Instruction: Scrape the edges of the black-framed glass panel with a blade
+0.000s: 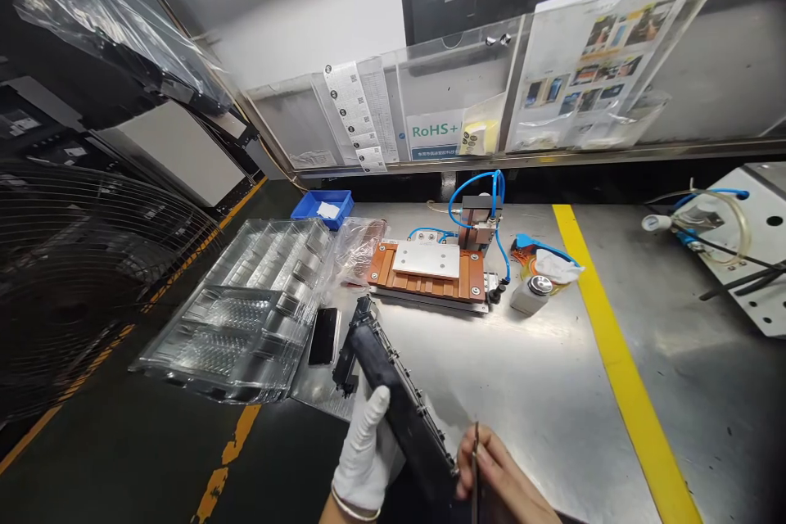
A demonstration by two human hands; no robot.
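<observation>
Gripped from below and behind by the white-gloved left hand (367,450), fingers wrapped up around its back, a flat black rectangular part with small tabs along its edges (393,397) stands tilted on edge over the near rim of the brushed-steel workbench (540,393), its far corner pointing toward the jig. The bare right hand (500,483) is closed in a pinch on a thin metal tool, probably tweezers or a pick (475,467), whose upper end sits just beside the part's lower right edge; whether it actually touches cannot be told. As a judgement, the work on this part is in its middle: the piece is out of its packaging and in hand with a tool at its edge, yet it is not set in the copper-coloured fixture with a pale metal plate and blue air hoses (430,266), which sits unoccupied well beyond it. To the left lies a stack of clear plastic blister trays (246,311) with ribbed pockets; how many pockets are filled is hard to read through the glare. 1 dark phone (323,336) lies flat between the trays and the part. Farther back stand a small blue plastic bin (322,205), a round-topped white dispenser bottle (531,293) beside the fixture, and a yellow stripe of tape (620,368) crossing the bench.
</observation>
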